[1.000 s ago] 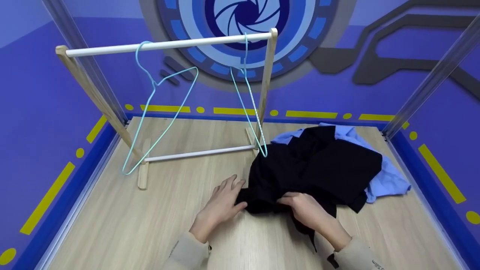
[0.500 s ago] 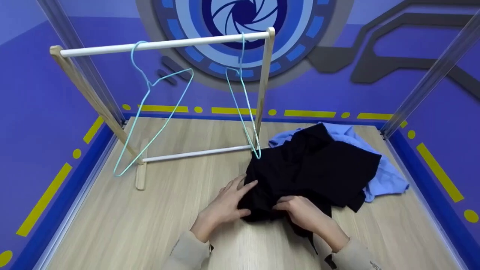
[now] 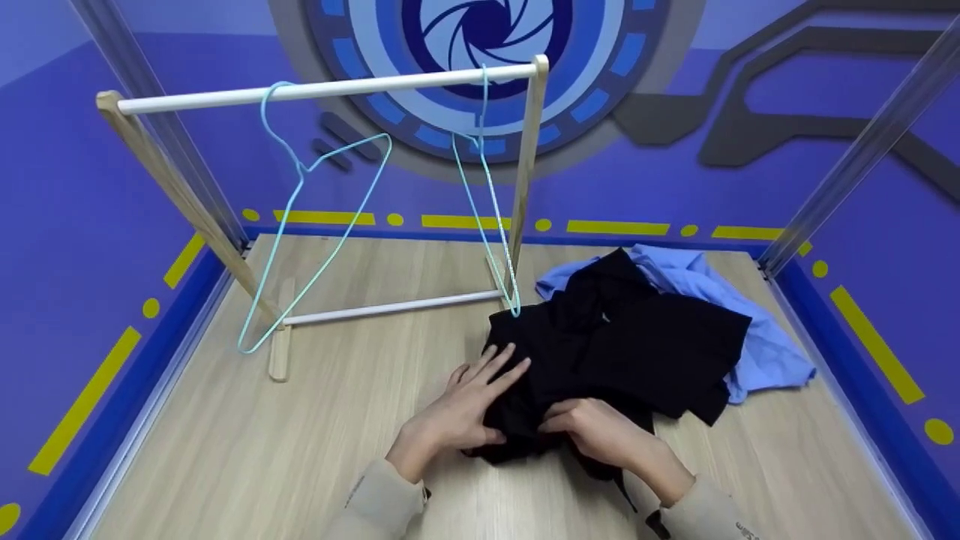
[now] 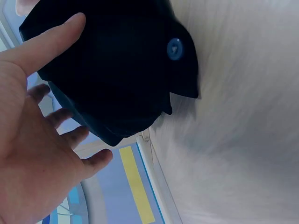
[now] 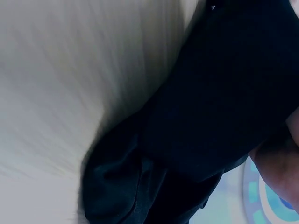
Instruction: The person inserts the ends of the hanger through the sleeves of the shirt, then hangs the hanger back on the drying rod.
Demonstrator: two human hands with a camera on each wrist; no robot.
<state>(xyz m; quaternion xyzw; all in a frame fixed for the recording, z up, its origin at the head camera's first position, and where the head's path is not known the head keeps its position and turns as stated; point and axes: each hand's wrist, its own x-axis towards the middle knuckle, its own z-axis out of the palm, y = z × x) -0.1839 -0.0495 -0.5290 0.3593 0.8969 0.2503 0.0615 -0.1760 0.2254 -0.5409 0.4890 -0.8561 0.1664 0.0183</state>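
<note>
A black garment (image 3: 637, 352) lies crumpled on the table. My left hand (image 3: 461, 409) rests on its left part with the fingers spread. In the left wrist view, the thumb lies along the black cloth and a button (image 4: 175, 49) shows near a pointed corner of it. My right hand (image 3: 604, 431) pinches the garment's near side with curled fingers. Its fingertips are partly hidden in the folds, and the right wrist view is mostly filled by the dark cloth (image 5: 210, 107).
Behind the garment, light blue cloth (image 3: 772, 360) sticks out. A wooden rack with a white rod (image 3: 390, 82) stands at the back left. Two light blue wire hangers hang from it, the right hanger (image 3: 491, 187) dipping close to the black cloth. Blue walls (image 3: 615, 180) enclose the table.
My left hand has moved from the garment's left edge onto the cloth, its fingers spreading further. The black garment has shifted slightly toward me. My right hand keeps its pinch, drawing slightly left and nearer.
</note>
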